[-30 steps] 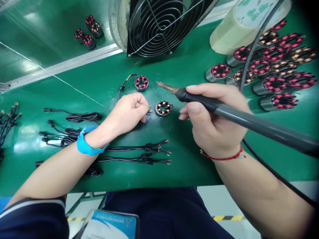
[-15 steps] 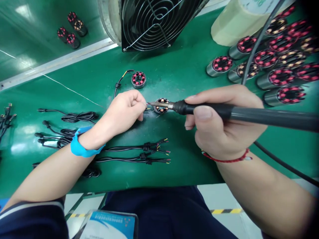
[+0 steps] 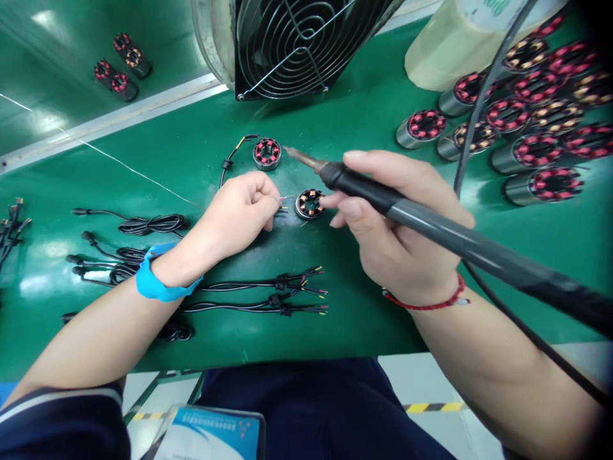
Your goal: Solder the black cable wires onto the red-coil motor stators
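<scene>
My right hand [image 3: 402, 223] is closed around a soldering iron [image 3: 364, 185], its tip angled up and left, apart from the parts below. A fingertip of that hand reaches the edge of a copper-wound motor stator [image 3: 310, 204] lying on the table; whether it touches is hard to tell. Just left of this stator, my left hand [image 3: 249, 207] pinches thin wires [image 3: 284, 203] whose ends poke out past the fingertips. The rest of what it grips is hidden. Beyond both hands lies a red-wound stator [image 3: 267, 154] with a black cable [image 3: 227, 165] joined to it.
A fan [image 3: 301, 45] stands at the back. Several wound stators [image 3: 536, 147] stand at right beside a pale container [image 3: 445, 45]. Black cables [image 3: 249, 306] with bare coloured ends lie at left and front. The iron's cord [image 3: 483, 108] hangs at right. Thin solder wire [image 3: 124, 165] crosses the left.
My right hand has lifted the soldering iron's tip away from the wires and tilted it upward, toward the far side. My left hand stays in place with its pinch.
</scene>
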`<state>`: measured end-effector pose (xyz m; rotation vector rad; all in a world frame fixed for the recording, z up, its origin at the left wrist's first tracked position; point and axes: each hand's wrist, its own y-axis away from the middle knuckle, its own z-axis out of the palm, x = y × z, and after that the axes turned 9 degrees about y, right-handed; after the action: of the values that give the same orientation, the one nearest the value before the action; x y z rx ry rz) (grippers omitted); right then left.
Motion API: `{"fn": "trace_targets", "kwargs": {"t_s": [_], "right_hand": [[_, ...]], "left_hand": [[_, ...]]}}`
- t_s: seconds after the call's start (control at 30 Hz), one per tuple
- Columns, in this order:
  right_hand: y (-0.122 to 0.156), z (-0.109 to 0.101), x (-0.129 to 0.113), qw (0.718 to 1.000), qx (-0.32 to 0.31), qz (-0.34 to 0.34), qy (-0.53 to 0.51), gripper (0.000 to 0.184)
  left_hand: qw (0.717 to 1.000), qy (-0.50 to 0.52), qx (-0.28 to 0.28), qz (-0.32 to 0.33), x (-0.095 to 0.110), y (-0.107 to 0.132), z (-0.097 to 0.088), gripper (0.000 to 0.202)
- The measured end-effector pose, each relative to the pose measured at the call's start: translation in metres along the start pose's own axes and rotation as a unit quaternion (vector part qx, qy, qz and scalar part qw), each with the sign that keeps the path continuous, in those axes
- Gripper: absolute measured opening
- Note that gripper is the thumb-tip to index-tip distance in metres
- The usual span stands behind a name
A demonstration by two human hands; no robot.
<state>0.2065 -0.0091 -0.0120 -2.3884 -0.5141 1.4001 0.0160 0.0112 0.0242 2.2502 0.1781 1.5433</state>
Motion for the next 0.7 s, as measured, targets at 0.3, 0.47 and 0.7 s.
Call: {"fn": "trace_targets", "kwargs": {"t_s": [0.3,0.47,0.7], "right_hand": [[-0.007,0.017,0.006,0.998,-0.061,-0.011,0.027,0.032],[-0.01,0.023,0.013,0.991,-0.129,-0.002,0.022,0.043],[-0.012,0.026,0.013,0.989,-0.147,0.006,0.015,0.041]], "left_hand": [[1.0,-0.01,-0.005,0.024,-0.006,-0.003,-0.001,0.015],[0.999,-0.014,0.0,0.035,-0.007,-0.003,-0.001,0.014],[0.999,-0.021,-0.008,0.029,-0.004,-0.002,-0.002,0.013]]}}
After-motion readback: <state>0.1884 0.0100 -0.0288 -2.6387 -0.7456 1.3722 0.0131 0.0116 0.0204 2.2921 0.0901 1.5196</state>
